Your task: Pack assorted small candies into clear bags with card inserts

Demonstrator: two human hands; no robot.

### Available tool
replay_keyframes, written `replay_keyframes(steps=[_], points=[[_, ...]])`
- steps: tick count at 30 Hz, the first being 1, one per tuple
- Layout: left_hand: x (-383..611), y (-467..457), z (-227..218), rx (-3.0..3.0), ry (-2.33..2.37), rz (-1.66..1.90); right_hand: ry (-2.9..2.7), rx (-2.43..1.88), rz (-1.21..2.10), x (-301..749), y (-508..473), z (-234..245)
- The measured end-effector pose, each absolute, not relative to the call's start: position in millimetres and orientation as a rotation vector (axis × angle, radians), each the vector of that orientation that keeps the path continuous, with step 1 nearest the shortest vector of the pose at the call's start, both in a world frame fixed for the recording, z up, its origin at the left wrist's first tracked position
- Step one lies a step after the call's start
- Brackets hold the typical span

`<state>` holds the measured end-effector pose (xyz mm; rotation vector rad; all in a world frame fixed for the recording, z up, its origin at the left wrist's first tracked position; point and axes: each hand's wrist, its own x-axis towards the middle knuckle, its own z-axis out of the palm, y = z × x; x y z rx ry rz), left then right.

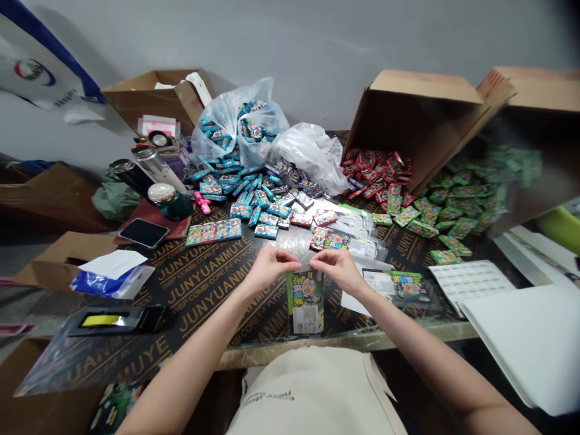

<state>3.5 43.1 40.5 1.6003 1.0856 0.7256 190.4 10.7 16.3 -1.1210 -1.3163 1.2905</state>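
Observation:
My left hand (270, 266) and my right hand (338, 267) both pinch the top edge of a clear plastic sleeve (306, 302) that holds a green printed card. The sleeve hangs just above the dark printed table top (203, 284), near its front edge. The fingers of both hands are closed on the sleeve's flap. More filled sleeves (399, 287) lie just right of my right hand. Small colourful packets (214, 231) lie in a row beyond my left hand.
Blue packets (254, 202) spill from clear bags (235, 124) at the back. Red packets (376, 175) and green packets (453, 211) spill from tipped cardboard boxes (417, 115). A phone (144, 232), flasks (151, 163) and a tape dispenser (118, 319) sit left. White sheets (525, 338) lie right.

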Motion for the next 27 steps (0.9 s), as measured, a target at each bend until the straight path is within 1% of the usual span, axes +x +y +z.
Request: replay_keyframes(steps=[4, 8, 12, 14, 16, 18, 20, 21, 23, 25, 27], points=[[5.6, 35.0, 45.8, 1.754, 1.068, 0.755, -1.302, -1.142, 1.283, 195.8, 7.7, 14.6], [6.5, 20.4, 44.5, 1.923, 1.005, 0.829, -1.390, -1.171, 1.118, 201.8, -9.0, 7.2], [4.9, 19.2, 36.0, 1.735, 1.072, 0.896, -1.428, -1.137, 0.962, 193.4, -15.8, 2.0], [-4.7, 24.8, 31.2, 1.634, 1.143, 0.972, -1.411, -1.130, 1.004, 181.5, -1.1, -0.1], [-25.0, 29.5, 24.9, 1.521, 1.260, 1.086, -1.371, -1.097, 1.118, 165.8, 27.1, -5.3], [-54.8, 27.9, 14.9, 1.401, 1.456, 1.244, -1.419, -1.101, 1.113, 148.8, 63.0, -15.2], [-87.8, 16.9, 0.1, 1.292, 1.699, 1.375, -1.662, -1.225, 0.872, 132.3, 98.0, -29.0], [-102.9, 8.5, -8.5, 1.253, 1.797, 1.375, -1.807, -1.304, 0.725, 124.6, 112.6, -36.4], [-126.0, -10.6, -25.2, 1.222, 1.925, 1.207, -2.013, -1.412, 0.523, 111.0, 133.4, -49.8], [-135.8, -26.5, -36.2, 1.284, 2.043, 1.100, -2.080, -1.436, 0.482, 100.5, 142.5, -59.8], [-131.6, -32.6, -38.6, 1.281, 2.044, 1.124, -2.089, -1.442, 0.479, 94.3, 142.5, -66.3]])
